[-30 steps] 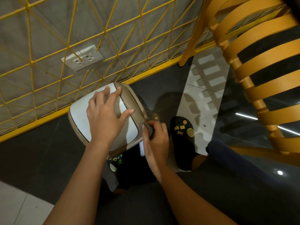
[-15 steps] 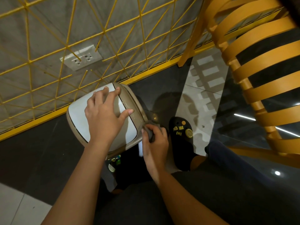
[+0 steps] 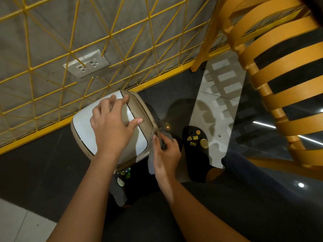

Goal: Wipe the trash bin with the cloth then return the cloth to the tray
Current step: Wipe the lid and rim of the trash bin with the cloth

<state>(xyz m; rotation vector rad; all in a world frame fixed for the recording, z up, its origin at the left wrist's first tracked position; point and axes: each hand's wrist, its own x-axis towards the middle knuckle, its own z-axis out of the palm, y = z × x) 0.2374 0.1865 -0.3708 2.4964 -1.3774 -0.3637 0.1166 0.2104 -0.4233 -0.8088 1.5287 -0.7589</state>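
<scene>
1. Your left hand (image 3: 111, 126) lies palm down on top of the trash bin (image 3: 139, 109). The fingers are straight and spread, the thumb stretches to the right, and the hand grips nothing.
2. Your left forearm reaches in from the lower left, and the fingertips touch the far edge of the white lid (image 3: 83, 126).
3. Your right hand (image 3: 166, 154) is curled round the grey cloth (image 3: 150, 160). The thumb and fingers bunch it and press it against the bin's right-hand edge, at the tan rim.
4. A loose end of the cloth hangs below your right palm, beside the bin's side wall.
5. Your right forearm comes up from the lower middle, with the back of the hand facing the camera.
6. The trash bin stands on the dark floor (image 3: 35, 172), just beside the base of the yellow wire grid (image 3: 122, 37). You cannot tell whether it touches the grid.
7. A white wall socket (image 3: 86, 64) sits behind the grid, above the bin.
8. A black clog with small charms (image 3: 195, 142) is just right of your right hand.
9. An orange slatted frame (image 3: 279, 67) fills the right side.
</scene>
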